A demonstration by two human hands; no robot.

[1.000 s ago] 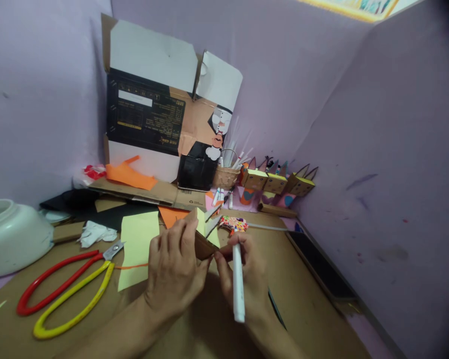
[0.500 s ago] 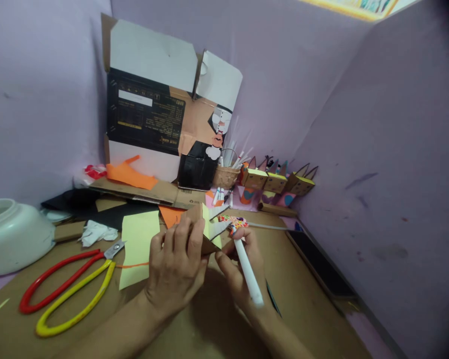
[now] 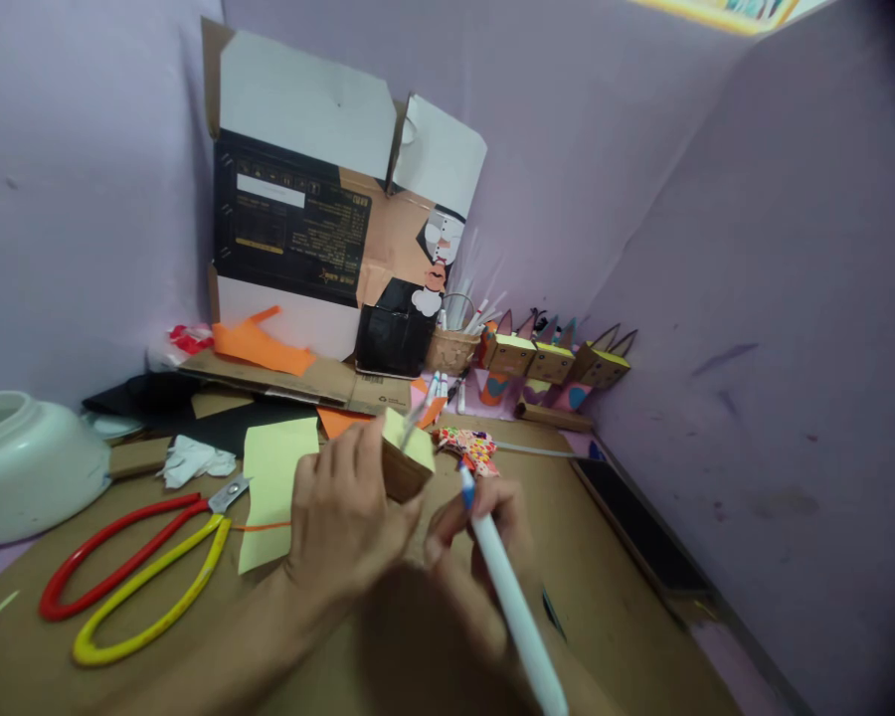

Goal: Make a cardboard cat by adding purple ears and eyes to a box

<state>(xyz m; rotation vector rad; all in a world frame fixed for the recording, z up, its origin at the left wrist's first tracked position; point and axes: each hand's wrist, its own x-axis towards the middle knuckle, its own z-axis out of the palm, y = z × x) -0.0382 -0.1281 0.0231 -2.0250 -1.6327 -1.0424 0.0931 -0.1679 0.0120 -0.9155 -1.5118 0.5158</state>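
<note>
My left hand is closed around a small cardboard box with a pale yellow top and a thin grey ear-like piece standing on it. Its far side is hidden by my fingers. In my right hand I grip a white marker, its blue tip pointing up and away, apart from the box. Just beyond the marker tip lies a colourful patterned thing. Left of my left hand is a sheet of yellow paper, beside scissors with one red and one yellow handle.
Behind stands an opened printed carton. A basket of white sticks and several cardboard animal figures stand at the back. A white pot sits left, crumpled tissue near it; a dark phone-like slab lies right.
My left hand has turned the cardboard box and moved it slightly left. My right hand has drawn the marker away from the box, toward me.
</note>
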